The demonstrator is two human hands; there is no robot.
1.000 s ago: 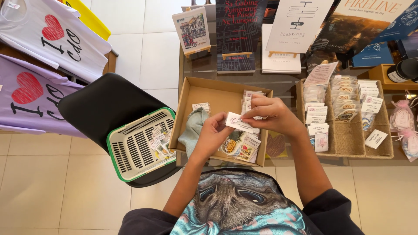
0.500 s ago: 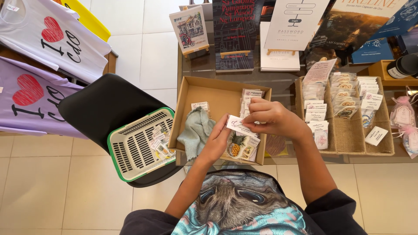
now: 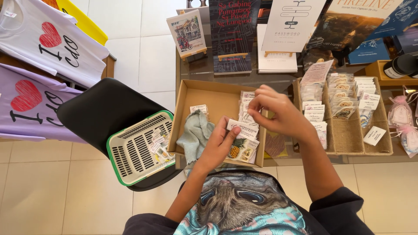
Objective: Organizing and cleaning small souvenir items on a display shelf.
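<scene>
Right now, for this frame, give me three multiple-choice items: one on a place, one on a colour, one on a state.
1. Where does the blue-grey cloth lie?
A. in the cardboard box
B. in the basket
C. on the floor

2. What colour is the rim of the slotted basket?
A. red
B. green
C. black

3. What is the left hand doing?
A. resting empty
B. gripping the chair
C. holding a small packaged card

Answers: 1 A, the cloth sits inside the box's walls. 2 B, a green edge rings the basket. 3 C, the thumb presses on the card, with the right hand just above it.
</scene>
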